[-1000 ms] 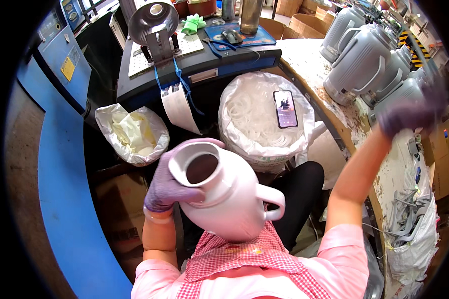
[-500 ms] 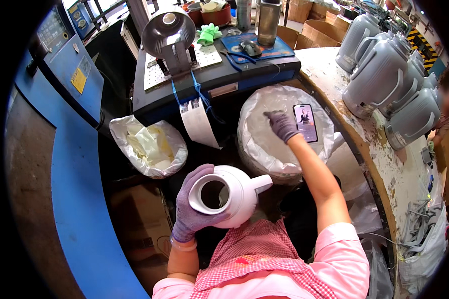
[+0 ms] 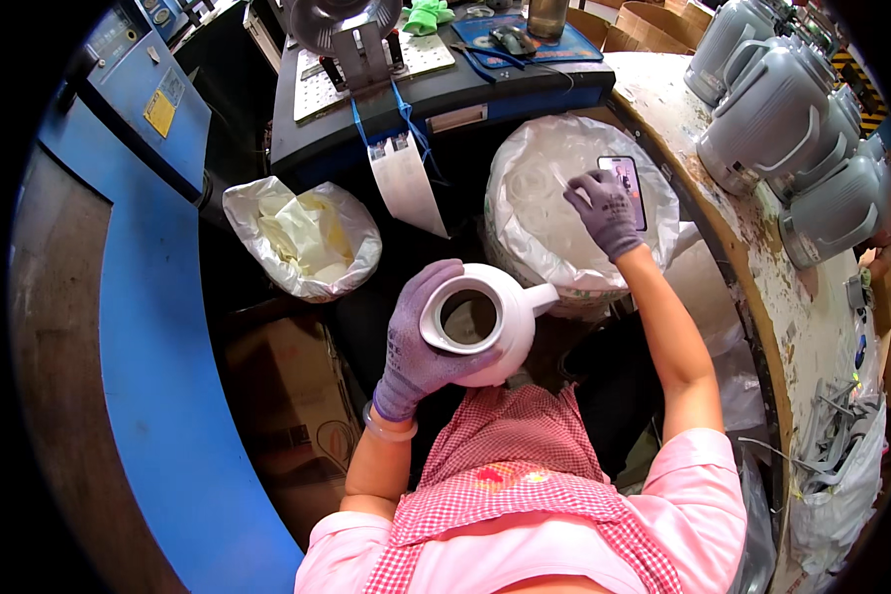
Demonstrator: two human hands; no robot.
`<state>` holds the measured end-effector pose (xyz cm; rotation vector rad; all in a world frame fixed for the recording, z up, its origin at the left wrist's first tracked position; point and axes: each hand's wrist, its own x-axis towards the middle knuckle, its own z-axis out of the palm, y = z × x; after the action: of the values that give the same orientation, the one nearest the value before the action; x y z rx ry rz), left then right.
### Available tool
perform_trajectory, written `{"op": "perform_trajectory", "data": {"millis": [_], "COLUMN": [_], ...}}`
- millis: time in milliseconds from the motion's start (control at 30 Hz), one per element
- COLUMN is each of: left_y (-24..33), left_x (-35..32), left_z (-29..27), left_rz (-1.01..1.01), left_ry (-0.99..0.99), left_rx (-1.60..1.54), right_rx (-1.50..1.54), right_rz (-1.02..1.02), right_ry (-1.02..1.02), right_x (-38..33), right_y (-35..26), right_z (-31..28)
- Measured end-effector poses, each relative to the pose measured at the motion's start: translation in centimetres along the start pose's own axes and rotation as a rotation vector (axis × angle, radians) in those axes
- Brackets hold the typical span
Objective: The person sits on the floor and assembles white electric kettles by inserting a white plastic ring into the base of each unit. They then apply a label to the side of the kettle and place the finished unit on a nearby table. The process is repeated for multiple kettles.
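Observation:
My left hand (image 3: 421,337), in a grey-purple glove, grips a pale white jug body (image 3: 515,332) from its left side. The jug's round mouth tilts up toward me, its interior looks dark, and its handle points right. My right hand (image 3: 604,210), gloved alike, is over a large bin lined with white plastic (image 3: 505,223), fingers curled together. A thin pale edge shows at the fingertips, too faint to name. Clear ring-shaped pieces (image 3: 530,183) lie in the bin. A phone (image 3: 626,183) with a lit screen rests beside my right hand, partly covered by it.
A smaller lined bin (image 3: 361,259) stands left. Ahead, a black bench (image 3: 297,134) carries a metal fixture (image 3: 361,59), pliers (image 3: 475,64) and a mouse (image 3: 512,40). Grey jugs (image 3: 767,124) crowd the worn curved table (image 3: 752,213) on the right; another person's hand (image 3: 879,255) is beyond.
My view has shifted, so the bench and bins sit higher. My right hand has moved nearer the phone and now overlaps it, fingers curled. My left hand still holds the jug body.

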<state>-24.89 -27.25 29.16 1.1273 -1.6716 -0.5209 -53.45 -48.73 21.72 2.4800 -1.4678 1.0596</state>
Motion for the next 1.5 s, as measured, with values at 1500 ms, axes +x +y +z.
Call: {"op": "perform_trajectory", "data": {"millis": [1500], "left_y": [5.9], "left_x": [0.2], "left_z": [3.7], "left_rz": [0.363], "left_ry": [0.017], "left_rx": [0.332], "right_rx": [0.307], "right_rz": [-0.4], "right_ry": [-0.696], "right_x": [-4.9], "right_y": [-18.5], "right_z": [-18.4]}}
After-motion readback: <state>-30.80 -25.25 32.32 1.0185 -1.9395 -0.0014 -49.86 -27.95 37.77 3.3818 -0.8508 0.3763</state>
